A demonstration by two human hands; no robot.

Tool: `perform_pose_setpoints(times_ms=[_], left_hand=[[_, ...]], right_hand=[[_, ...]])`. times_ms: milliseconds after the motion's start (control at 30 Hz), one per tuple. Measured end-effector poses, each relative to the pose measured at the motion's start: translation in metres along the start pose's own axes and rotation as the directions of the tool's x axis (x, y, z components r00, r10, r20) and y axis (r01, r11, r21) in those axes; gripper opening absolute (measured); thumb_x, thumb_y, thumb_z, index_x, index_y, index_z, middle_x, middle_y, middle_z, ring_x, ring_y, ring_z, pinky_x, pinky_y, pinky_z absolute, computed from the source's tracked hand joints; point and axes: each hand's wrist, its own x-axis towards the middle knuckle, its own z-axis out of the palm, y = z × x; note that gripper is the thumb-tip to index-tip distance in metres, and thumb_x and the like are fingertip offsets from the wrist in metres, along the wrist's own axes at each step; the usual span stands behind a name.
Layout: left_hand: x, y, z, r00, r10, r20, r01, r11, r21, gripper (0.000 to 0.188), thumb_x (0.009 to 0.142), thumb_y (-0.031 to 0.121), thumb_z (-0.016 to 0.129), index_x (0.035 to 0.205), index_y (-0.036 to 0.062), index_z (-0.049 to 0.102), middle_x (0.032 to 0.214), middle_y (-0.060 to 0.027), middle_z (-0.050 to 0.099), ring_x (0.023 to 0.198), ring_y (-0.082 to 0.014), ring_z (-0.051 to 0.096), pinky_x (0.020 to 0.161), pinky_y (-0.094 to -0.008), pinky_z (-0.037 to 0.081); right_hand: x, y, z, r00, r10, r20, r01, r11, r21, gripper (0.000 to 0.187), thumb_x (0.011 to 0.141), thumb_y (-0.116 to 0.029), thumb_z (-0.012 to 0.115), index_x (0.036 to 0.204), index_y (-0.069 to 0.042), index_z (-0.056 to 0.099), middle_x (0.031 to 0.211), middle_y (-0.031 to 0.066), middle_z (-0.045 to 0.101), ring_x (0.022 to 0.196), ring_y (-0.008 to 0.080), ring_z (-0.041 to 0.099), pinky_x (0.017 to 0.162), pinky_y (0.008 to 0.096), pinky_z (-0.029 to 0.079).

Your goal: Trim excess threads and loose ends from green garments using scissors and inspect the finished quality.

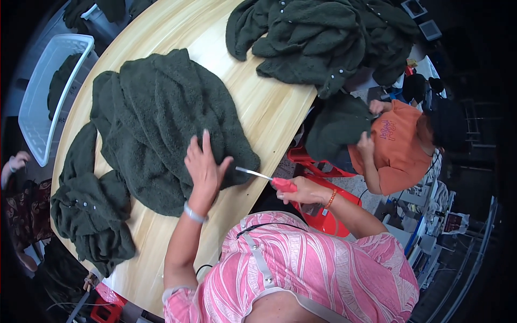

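Note:
A dark green fleece garment lies spread and wrinkled on the wooden table. My left hand rests on it near its front edge, fingers stretched and apart. Just past the table's edge, my right hand grips a red-handled tool with a slim metal shaft. Its tip points left toward the garment's right corner. I cannot make out the exact kind of tool. On the left of the garment, a bunched dark green part with small shiny buttons lies on the table; whether it is a separate piece is unclear.
More dark green garments are heaped at the table's far right. A translucent plastic bin stands beyond the left edge, with dark cloth inside. A co-worker in an orange shirt handles dark cloth at right, near red stools. Another person's hand shows at far left.

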Motion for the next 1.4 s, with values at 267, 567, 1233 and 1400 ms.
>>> perform_pose_setpoints(times_ms=[267,567,1233,1400], left_hand=[[0.046,-0.083,-0.034,0.926,-0.316,-0.207,0.238,0.913,-0.332,0.027,0.082,0.003,0.056,0.108,0.0023,0.064,0.099,-0.0151,0.065,0.091,-0.0305,0.064,0.084,-0.0368,0.051],[-0.091,-0.233,-0.095,0.754,-0.339,-0.563,0.530,0.820,0.216,0.041,0.082,0.009,0.062,0.122,0.0000,0.058,0.114,-0.0198,0.059,0.106,-0.0368,0.055,0.096,-0.0434,0.042],[0.004,-0.075,0.028,0.812,-0.522,0.260,0.457,0.293,-0.840,0.009,0.097,0.013,0.058,0.091,0.0073,0.055,0.080,0.0044,0.049,0.077,-0.0030,0.043,0.067,-0.0201,0.037],[0.062,-0.072,-0.004,0.873,-0.465,0.150,0.191,0.043,-0.981,0.009,0.099,0.016,0.055,0.099,0.0071,0.057,0.092,0.0022,0.061,0.083,-0.0043,0.054,0.075,-0.0203,0.044]], right_hand=[[-0.005,0.013,-0.013,0.979,0.008,-0.203,-0.001,1.000,0.031,0.031,0.088,-0.031,0.066,0.102,-0.004,0.068,0.077,0.0036,0.070,0.073,0.0120,0.065,0.073,0.0280,0.051],[0.040,0.000,-0.051,0.983,-0.073,-0.166,0.047,0.987,-0.156,0.028,0.085,-0.031,0.066,0.093,-0.005,0.066,0.077,0.0155,0.068,0.079,0.0341,0.066,0.076,0.0406,0.051],[0.047,-0.080,-0.068,0.918,-0.396,0.005,0.319,0.732,-0.602,0.027,0.087,-0.032,0.063,0.094,-0.005,0.061,0.077,0.0222,0.066,0.079,0.0416,0.065,0.073,0.0501,0.051],[0.047,-0.116,-0.077,0.902,-0.430,0.032,0.343,0.669,-0.659,0.024,0.088,-0.030,0.063,0.091,-0.006,0.060,0.075,0.0218,0.065,0.078,0.0405,0.065,0.072,0.0485,0.051]])
